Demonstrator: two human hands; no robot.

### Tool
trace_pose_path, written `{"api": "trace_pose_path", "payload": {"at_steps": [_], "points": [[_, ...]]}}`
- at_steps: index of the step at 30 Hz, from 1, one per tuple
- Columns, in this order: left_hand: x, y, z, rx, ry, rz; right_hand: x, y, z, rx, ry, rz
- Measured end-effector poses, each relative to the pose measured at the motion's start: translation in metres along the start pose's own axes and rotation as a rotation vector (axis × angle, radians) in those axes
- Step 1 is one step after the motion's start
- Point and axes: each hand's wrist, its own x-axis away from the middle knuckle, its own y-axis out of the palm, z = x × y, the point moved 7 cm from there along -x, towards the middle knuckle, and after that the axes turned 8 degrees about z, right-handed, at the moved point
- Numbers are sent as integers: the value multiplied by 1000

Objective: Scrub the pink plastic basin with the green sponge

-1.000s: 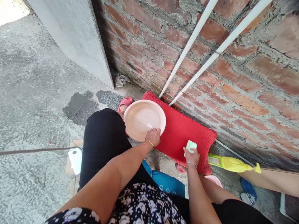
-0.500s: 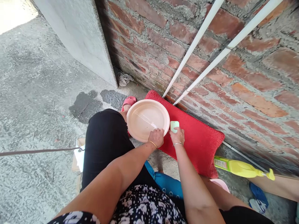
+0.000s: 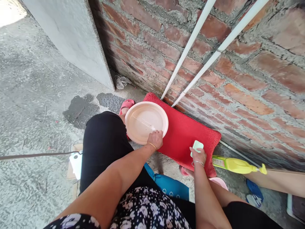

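A pale pink round basin [image 3: 135, 109] with shallow water in it stands at the left end of a red mat [image 3: 179, 127]. My left hand [image 3: 155, 139] is closed on the basin's near right rim. Over the right part of the mat, my right hand [image 3: 199, 155] grips a pale green, flat, rounded rectangular piece [image 3: 197, 145]. Its underside is hidden, so I cannot tell its exact kind or whether it touches the mat.
A yellow pump bottle [image 3: 238, 165] lies beside the mat's right end. Two white pipes [image 3: 188, 52] run down the brick wall [image 3: 164, 47] behind. A grey slab [image 3: 78, 41] stands at upper left. Blue slippers [image 3: 254, 192] lie at lower right.
My right hand has moved right and nearer to me over the mat, carrying the pale green piece away from the basin. My left hand stays on the rim; the view has shifted slightly.
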Motion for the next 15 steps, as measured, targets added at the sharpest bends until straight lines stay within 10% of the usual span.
{"api": "trace_pose_path", "payload": {"at_steps": [5, 15], "points": [[0, 0, 0, 3, -3, -7, 5, -10, 19, 21, 37, 19], [1, 0, 2, -13, -3, -41, 99, 61, -147, 104, -646, -175]]}}
